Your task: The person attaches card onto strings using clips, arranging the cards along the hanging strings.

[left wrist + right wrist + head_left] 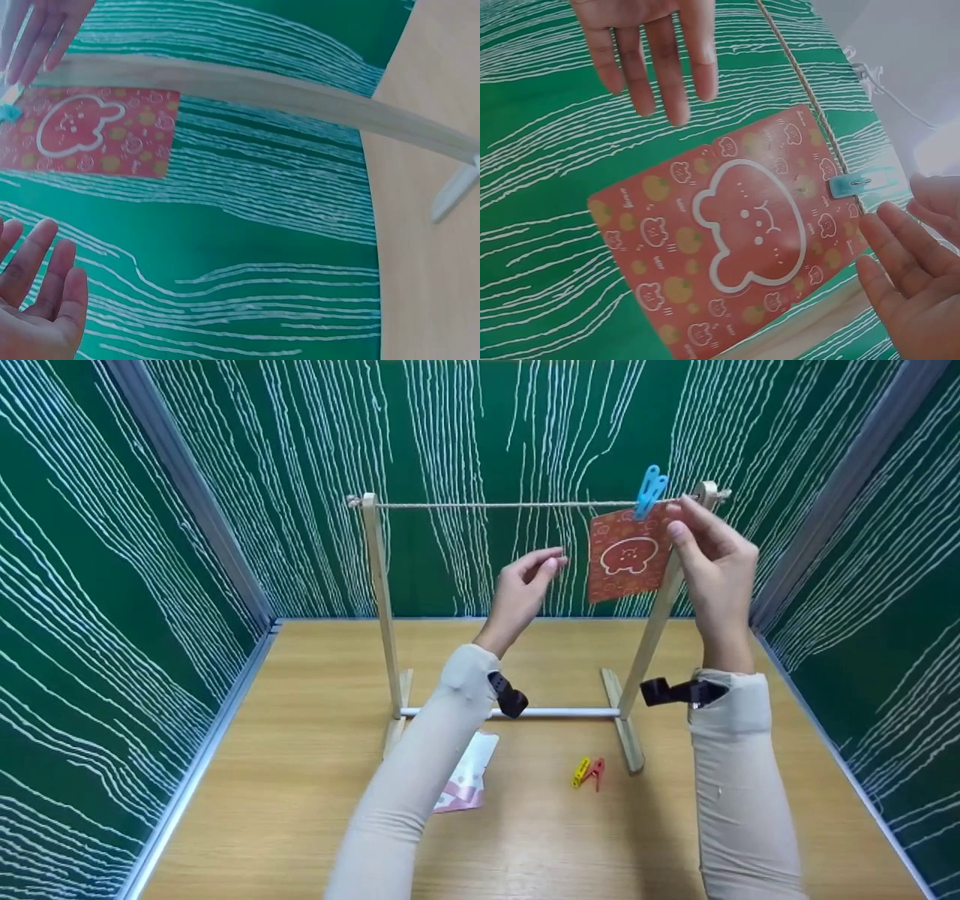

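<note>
A red card with a bear outline (626,556) (735,240) (90,142) hangs from the string (510,505) of a wooden rack (381,600), near its right post. A blue clothespin (649,491) (859,182) pins the card's top edge to the string. My right hand (694,531) (907,277) is raised beside the card's upper right corner and the clothespin, its fingers straight and holding nothing. My left hand (536,574) (37,300) hovers left of the card, below the string, fingers relaxed and empty.
A yellow clothespin (581,772) and a red clothespin (597,771) lie on the wooden table (300,780) by the rack's right foot. A pink and white card (469,784) lies under my left forearm. Green walls with white lines close in on three sides.
</note>
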Demonstrator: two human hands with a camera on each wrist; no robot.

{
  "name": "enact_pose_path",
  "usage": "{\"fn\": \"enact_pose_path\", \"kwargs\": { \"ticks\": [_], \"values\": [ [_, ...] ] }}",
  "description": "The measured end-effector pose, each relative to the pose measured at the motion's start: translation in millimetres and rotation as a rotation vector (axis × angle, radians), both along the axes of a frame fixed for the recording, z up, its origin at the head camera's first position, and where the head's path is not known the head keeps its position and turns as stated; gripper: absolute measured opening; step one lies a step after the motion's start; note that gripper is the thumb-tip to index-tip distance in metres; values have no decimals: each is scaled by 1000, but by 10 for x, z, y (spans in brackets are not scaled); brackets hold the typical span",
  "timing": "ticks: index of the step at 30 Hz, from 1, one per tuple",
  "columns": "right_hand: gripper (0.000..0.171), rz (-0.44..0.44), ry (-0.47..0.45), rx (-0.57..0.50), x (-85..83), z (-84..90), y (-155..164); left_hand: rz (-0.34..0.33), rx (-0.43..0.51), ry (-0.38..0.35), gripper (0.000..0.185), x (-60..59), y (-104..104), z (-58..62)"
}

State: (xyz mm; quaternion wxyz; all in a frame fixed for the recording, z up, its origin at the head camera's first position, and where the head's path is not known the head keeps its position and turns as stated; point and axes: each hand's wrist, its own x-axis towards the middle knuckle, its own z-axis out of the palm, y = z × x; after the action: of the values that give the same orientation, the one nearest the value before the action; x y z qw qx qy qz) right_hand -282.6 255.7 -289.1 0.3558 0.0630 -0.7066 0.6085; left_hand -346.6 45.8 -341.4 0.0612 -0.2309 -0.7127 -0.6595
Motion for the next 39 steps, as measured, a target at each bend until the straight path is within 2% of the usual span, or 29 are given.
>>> {"fn": "enact_pose_path", "kwargs": {
  "ticks": [8, 12, 16, 22, 29, 30, 31, 35, 39],
  "values": [
    [35, 68, -8, -43, 77, -231, -74, 1, -25, -46, 30, -10, -262, -263],
    [36, 74, -29, -31, 120, -379, -103, 0, -53, -79, 32, -7, -385, -439],
    [36, 73, -51, -8, 160, -565, -123, 28, -88, -113, 32, -5, -488, -637],
    [36, 77, -124, 5, 213, -894, -168, 93, -97, -169, 30, 10, -639, -1019],
    [38, 103, -251, 7, 268, -1251, -231, 150, -132, -295, 32, 111, -859, -1470],
    [38, 103, -261, 4, 281, -1307, -235, 157, -133, -295, 32, 135, -886, -1534],
    [37, 106, -273, -1, 294, -1363, -237, 162, -136, -290, 31, 188, -910, -1551],
    [38, 92, -347, -5, 346, -1610, -241, 198, -159, -255, 31, 268, -996, -1799],
    [39, 67, -471, 6, 396, -1869, -239, 225, -190, -281, 30, 303, -1076, -2043]
  ]
}}
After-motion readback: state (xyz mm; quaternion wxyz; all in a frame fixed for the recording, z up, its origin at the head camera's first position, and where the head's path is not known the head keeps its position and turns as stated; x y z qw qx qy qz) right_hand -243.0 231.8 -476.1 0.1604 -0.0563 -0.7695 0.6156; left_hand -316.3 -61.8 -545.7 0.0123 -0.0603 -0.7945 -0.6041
